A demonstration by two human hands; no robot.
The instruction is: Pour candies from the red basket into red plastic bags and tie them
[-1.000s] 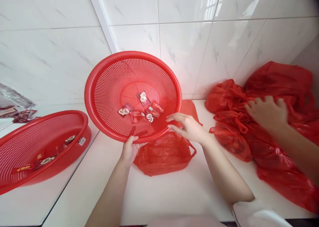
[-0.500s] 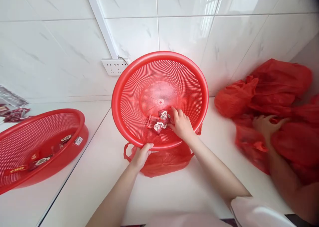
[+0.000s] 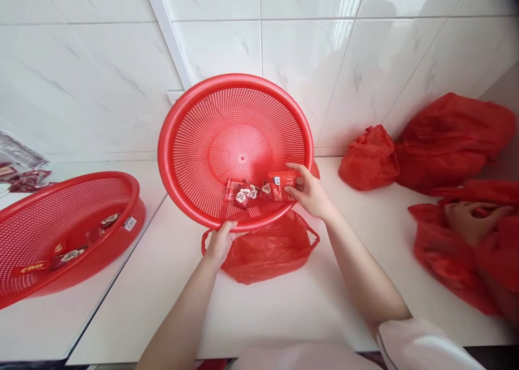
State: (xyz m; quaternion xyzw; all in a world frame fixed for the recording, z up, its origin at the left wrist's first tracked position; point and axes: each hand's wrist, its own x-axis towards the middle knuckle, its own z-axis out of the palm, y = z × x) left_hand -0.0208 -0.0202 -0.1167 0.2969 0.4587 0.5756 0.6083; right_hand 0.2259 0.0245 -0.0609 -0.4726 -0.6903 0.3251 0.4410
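Note:
A red perforated plastic basket is tilted toward me above the counter. My left hand is closed on its near rim, thumb over the edge. Several small wrapped snack packets lie in the lower part of the basket. My right hand is at the basket's right inner side, with its fingers closed on a red snack packet that has a small white label. Beneath the basket's near rim, a red plastic bag rests on the counter with its mouth toward the basket.
Another red basket with a few packets stands at the left, beyond a seam in the counter. Red bags sit at the right, where another person's hand handles one. A tiled wall rises behind.
The basket has shifted left, uncovering more of the bag below. My right hand has moved up and right with the red packet. The other person's hand has moved right with a bag.

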